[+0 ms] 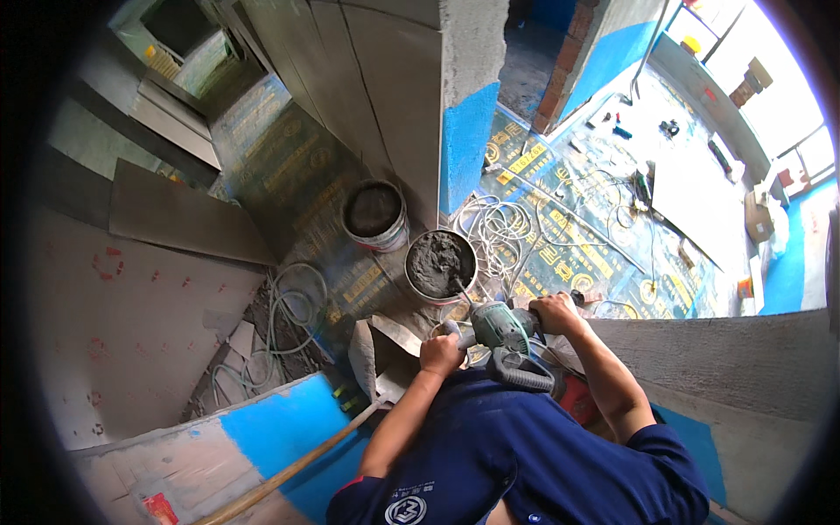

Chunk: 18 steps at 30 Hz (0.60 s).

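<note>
My left hand [440, 353] is closed around the side handle of a green electric mixer drill [500, 322] at the lower centre. My right hand [557, 311] grips the drill's black handle on the other side. The drill's metal shaft runs down into a bucket of lumpy grey mortar [435, 260] just ahead of my hands; the paddle end is hidden in it. A second bucket [378, 236], with dark contents, stands behind and to the left. A shovel [315, 451] with a wooden shaft lies diagonally at my left, its blade beside an opened paper sack [363, 354].
Coiled white cords [494, 223] lie right of the buckets, and a pale hose [297, 297] lies left. Large tiles [184, 236] lean at the left. A wall corner [468, 157] rises ahead. On the printed floor covering at right lie tools [669, 129] and a white slab [687, 206].
</note>
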Motion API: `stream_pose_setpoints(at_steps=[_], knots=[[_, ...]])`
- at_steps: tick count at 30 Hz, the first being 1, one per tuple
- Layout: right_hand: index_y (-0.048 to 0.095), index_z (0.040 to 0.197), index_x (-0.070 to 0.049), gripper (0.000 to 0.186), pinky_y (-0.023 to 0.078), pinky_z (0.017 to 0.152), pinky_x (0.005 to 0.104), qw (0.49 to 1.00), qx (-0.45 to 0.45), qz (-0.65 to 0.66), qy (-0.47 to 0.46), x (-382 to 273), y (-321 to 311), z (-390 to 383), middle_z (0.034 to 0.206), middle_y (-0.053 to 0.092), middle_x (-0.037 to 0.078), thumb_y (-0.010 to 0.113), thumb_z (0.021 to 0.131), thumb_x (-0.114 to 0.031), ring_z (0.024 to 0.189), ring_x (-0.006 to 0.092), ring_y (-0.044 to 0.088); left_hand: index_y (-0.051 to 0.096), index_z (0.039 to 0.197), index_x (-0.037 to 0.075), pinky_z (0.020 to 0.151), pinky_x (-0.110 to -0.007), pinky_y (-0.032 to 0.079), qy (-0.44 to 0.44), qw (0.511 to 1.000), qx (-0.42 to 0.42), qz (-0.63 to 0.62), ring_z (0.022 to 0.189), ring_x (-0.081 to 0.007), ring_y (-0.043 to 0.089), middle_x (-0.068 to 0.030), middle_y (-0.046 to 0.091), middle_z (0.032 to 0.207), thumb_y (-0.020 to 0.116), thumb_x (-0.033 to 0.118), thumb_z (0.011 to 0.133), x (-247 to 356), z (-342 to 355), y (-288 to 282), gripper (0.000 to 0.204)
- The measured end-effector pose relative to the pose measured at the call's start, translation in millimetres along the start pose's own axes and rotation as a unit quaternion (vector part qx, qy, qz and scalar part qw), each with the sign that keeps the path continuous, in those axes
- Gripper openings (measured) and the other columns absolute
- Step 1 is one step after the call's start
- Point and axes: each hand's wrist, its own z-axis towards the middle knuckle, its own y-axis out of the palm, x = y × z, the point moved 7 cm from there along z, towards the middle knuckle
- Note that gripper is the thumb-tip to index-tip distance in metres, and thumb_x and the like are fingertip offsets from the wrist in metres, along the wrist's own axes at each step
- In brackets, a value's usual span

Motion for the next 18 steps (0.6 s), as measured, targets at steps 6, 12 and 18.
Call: stream_pose_setpoints(at_steps=[6, 12, 18], knots=[[0.065, 0.084, -0.017, 0.018, 0.049, 0.07, 0.0433, 0.996, 0.024, -0.047, -0.067, -6, -31, 27, 0.08, 0.069, 0.006, 0.067, 0.069, -0.026, 0.08, 0.0277, 0.068, 0.061, 0.064, 0.01, 0.053, -0.047, 0.051, -0.009, 0.998, 0.033, -0.057, 0.058, -0.0347, 0.065, -0.0151, 0.063, 0.061, 0.068, 0.036, 0.076, -3, 2, -9, 0.03], [0.065, 0.078, -0.017, 0.014, 0.05, 0.064, 0.0419, 0.993, 0.036, -0.069, -0.094, -4, -43, 54, 0.074, 0.068, 0.008, 0.067, 0.069, -0.028, 0.075, 0.028, 0.068, 0.066, 0.075, 0.011, 0.056, -0.05, 0.052, -0.02, 0.995, 0.018, -0.098, 0.06, -0.0371, 0.065, -0.0167, 0.065, 0.064, 0.066, 0.032, 0.076, -12, 10, 2, 0.021], [0.064, 0.084, -0.017, 0.018, 0.047, 0.07, 0.0419, 0.994, -0.018, -0.069, -0.084, 1, -46, 65, 0.08, 0.066, 0.005, 0.067, 0.067, -0.023, 0.082, 0.0272, 0.066, 0.068, 0.079, 0.011, 0.063, -0.048, 0.053, -0.069, 0.991, -0.042, -0.11, 0.069, -0.0356, 0.067, -0.0177, 0.066, 0.069, 0.069, 0.042, 0.077, -12, 22, 5, 0.031]])
